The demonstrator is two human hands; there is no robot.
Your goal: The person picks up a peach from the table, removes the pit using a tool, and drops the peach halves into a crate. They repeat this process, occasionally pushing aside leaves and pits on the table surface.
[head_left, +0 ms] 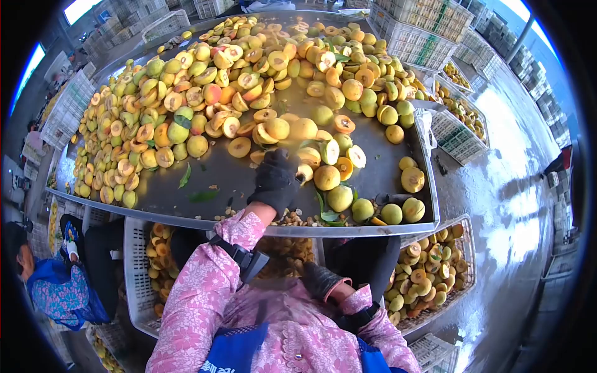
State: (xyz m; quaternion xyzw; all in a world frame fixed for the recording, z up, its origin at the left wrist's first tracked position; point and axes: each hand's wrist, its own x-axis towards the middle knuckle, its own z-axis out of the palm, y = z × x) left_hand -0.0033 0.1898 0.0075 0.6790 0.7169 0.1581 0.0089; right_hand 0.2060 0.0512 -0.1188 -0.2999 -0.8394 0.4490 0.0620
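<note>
My left hand (276, 180), in a black glove, reaches over the metal table (224, 198) beside halved yellow peaches. A cut peach half (305, 173) lies against its right side; its fingers point away from me and I cannot see whether they grip anything. My right hand (322, 283), also in a dark glove, is low in front of my body, below the table's front edge. It is over a crate of peach halves (283, 258), its fingers blurred and partly hidden. Peach pits (295, 219) and green leaves (204, 196) lie near the front rim.
A large heap of whole and halved peaches (186, 93) covers the table's left and back. Crates with peach halves stand below the table at left (142, 280) and right (466, 273). Stacked crates (423, 31) rise behind. A co-worker (62, 286) sits at the left.
</note>
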